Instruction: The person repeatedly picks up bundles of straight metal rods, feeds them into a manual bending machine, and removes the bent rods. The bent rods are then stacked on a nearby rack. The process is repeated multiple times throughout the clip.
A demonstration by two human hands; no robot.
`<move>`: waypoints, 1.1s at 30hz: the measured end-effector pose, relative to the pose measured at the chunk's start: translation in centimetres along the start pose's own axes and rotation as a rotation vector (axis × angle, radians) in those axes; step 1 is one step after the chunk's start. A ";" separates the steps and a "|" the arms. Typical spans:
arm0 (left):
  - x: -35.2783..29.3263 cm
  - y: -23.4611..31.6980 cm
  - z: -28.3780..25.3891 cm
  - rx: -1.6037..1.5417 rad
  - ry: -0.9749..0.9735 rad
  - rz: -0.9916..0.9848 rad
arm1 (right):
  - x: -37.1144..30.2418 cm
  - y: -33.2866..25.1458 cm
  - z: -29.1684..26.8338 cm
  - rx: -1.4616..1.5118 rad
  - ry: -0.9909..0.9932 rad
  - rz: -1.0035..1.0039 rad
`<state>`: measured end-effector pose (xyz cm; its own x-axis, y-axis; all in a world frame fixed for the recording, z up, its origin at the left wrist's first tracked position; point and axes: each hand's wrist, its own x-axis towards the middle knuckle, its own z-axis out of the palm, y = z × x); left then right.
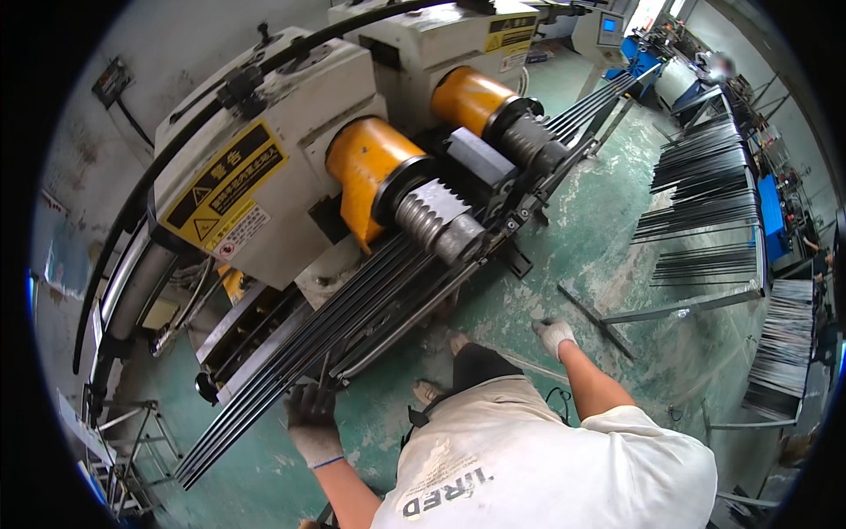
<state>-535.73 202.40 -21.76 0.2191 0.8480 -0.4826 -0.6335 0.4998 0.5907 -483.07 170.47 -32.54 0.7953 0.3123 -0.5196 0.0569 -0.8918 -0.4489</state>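
Dark metal bars [264, 390]: lying side by side, running diagonally past the orange cylinders [374, 157].
Left gloved hand [315, 430]: reaching beside the bars' near stretch; whether it is gripping, one cannot tell.
Right gloved hand [553, 337]: hanging above the green floor [590, 220], finger spread unclear.
Metal rack [687, 308]: supporting thin black rods [705, 172] at right.

Scuffed green floor [670, 357], stained grey wall [150, 57], metal rack [723, 300] at right

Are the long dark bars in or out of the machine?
Partly in: the bars pass below the machine's orange cylinders, while their ends jut out at lower left, beyond the left hand.
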 end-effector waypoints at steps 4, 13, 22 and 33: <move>-1.4 3.3 -1.3 -0.011 -0.115 0.202 | 5.7 -4.5 -5.5 0.146 0.278 -0.118; -5.4 6.9 10.3 -0.010 0.068 0.502 | 7.7 -23.9 -26.3 0.193 0.900 -0.619; -6.7 13.0 21.0 0.264 0.371 0.943 | 13.2 -33.6 -30.1 -0.328 0.719 -0.571; -10.8 19.6 35.3 0.678 0.170 1.153 | 13.6 -39.7 -44.4 -0.504 1.058 -0.581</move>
<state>-524.35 209.24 17.84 -0.3110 0.8330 0.4576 0.1072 -0.4476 0.8878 -447.68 195.57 10.45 0.6514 0.4893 0.5799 0.5849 -0.8107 0.0269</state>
